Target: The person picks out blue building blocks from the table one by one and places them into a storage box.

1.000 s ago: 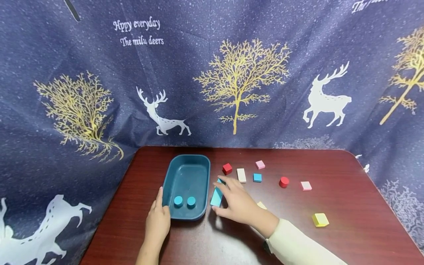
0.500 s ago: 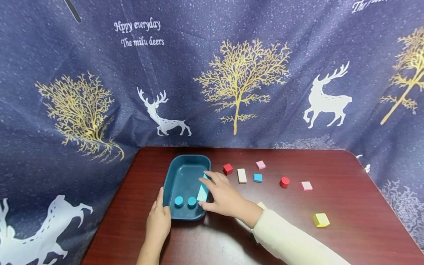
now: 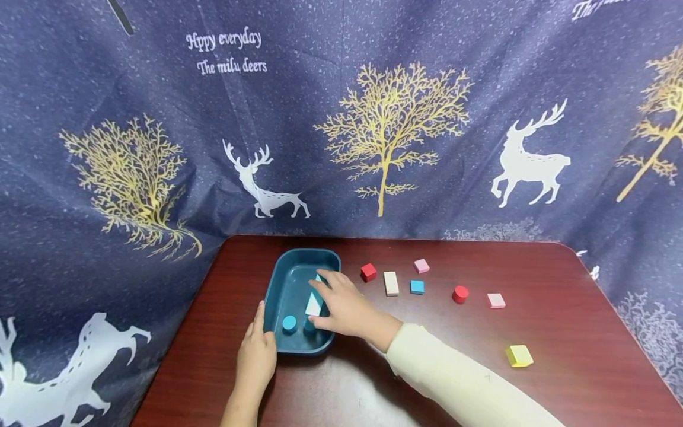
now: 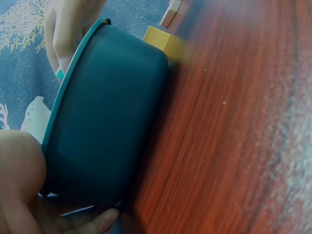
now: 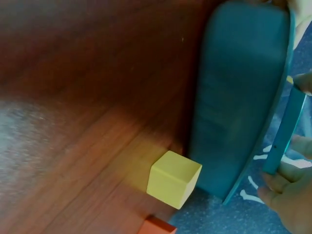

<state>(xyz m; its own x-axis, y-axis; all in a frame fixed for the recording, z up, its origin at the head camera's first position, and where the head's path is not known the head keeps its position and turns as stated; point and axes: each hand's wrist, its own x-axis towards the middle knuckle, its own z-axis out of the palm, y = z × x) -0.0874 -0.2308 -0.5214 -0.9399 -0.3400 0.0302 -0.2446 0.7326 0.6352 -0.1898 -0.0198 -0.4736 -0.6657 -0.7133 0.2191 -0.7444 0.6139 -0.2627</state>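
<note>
A dark teal tray [image 3: 300,290] stands on the table, with one blue cylinder [image 3: 289,324] plainly seen inside and another cylinder [image 3: 308,327] partly covered by my right thumb. My left hand [image 3: 256,356] lies along the tray's left side near the front corner, its fingers fairly straight against the wall. Over the tray's right half, my right hand [image 3: 344,305] pinches a long flat teal block [image 3: 313,303] between thumb and fingertips. In the right wrist view that block [image 5: 285,131] is just beyond the rim, standing on edge. Whether it touches the tray floor is hidden.
A yellow cube [image 5: 174,179] stands close beside the tray's wall. Right of the tray lie a red cube [image 3: 368,272], a cream block [image 3: 391,283], a blue block [image 3: 417,287], a red cylinder [image 3: 460,294], pink blocks [image 3: 495,300] and another yellow block [image 3: 519,356].
My right hand has carried the teal block leftward, from beside the tray, across its right rim and over its inside. My left hand stays at the tray's left side.
</note>
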